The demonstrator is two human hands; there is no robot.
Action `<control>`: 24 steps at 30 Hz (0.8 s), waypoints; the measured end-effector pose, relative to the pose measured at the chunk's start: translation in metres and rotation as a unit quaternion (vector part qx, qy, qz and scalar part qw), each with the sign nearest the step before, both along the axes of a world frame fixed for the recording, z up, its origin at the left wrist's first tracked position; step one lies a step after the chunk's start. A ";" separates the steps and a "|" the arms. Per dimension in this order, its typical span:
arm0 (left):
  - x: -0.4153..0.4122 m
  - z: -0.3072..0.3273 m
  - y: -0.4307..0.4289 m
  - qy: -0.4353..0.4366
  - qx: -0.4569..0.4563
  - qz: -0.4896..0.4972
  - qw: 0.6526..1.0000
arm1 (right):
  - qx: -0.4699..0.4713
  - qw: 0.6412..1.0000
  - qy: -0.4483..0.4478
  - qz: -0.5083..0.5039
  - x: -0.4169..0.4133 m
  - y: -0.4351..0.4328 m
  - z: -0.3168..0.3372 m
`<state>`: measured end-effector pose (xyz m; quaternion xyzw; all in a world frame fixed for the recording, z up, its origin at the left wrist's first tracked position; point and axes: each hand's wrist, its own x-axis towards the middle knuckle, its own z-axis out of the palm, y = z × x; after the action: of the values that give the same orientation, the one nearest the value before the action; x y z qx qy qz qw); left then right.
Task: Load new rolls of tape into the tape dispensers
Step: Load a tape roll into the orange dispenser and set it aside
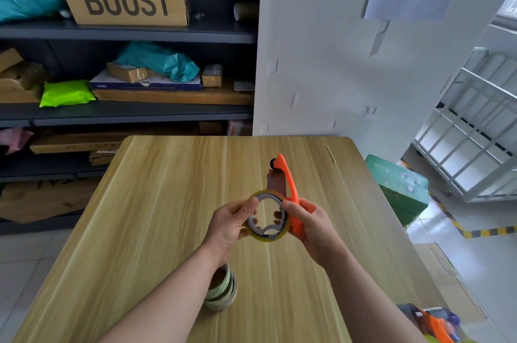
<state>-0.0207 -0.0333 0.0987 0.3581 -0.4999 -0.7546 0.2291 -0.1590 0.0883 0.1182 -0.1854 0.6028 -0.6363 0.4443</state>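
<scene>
Gripping a clear, yellowish tape roll [267, 215] by its left rim, the left hand [230, 226] pinches the ring with thumb in front and fingers behind. The roll sits on the round hub of an orange plastic dispenser [291, 191], held above the middle of the table [156, 203]. Through the ring shows a grey curved core, and a fingertip of the other hand. The right hand [310, 224] is closed around the dispenser's near end, thumb lying along its left edge, touching the roll's right rim. The dispenser's narrow, curved orange blade guard points to the far side, with a brownish ribbed plate and a small black roller beside it at the tip.

Near the left forearm, a stack of rolls [222, 291] stands upright on the wood-grain tabletop, pale green and translucent, partly hidden by the arm. At the near right corner lies a second dispenser [432, 323], orange with dark parts, cut off by the picture's edge. Far left, grey metal shelves [126, 35] carry cardboard boxes and teal and lime plastic bags.
</scene>
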 end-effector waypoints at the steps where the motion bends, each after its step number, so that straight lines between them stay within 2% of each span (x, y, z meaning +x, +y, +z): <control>1: 0.001 0.000 -0.001 0.004 0.023 -0.006 1.000 | 0.004 1.000 -0.001 0.004 -0.001 0.000 0.000; 4: 0.003 0.000 -0.003 -0.002 0.040 -0.050 0.998 | 0.029 0.999 -0.013 0.010 -0.003 -0.003 0.000; 7: 0.003 0.004 -0.004 -0.015 0.002 -0.083 0.996 | 0.052 0.997 -0.049 0.011 -0.003 -0.005 0.000; 11: 0.004 0.015 -0.008 -0.051 -0.123 -0.171 0.976 | 0.058 0.995 -0.082 0.029 -0.012 -0.001 -0.003; 15: 0.004 0.017 -0.012 -0.079 -0.265 -0.191 0.942 | 0.085 0.992 -0.065 0.071 -0.019 0.002 0.000; 24: 0.001 0.022 -0.006 -0.099 -0.292 -0.246 0.919 | 0.114 0.986 -0.069 0.099 -0.023 0.002 0.004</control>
<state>-0.0199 -0.0397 0.1202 0.2144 -0.7902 -0.5685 0.0802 -0.1821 0.0903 0.1221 -0.1478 0.6176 -0.5278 0.5640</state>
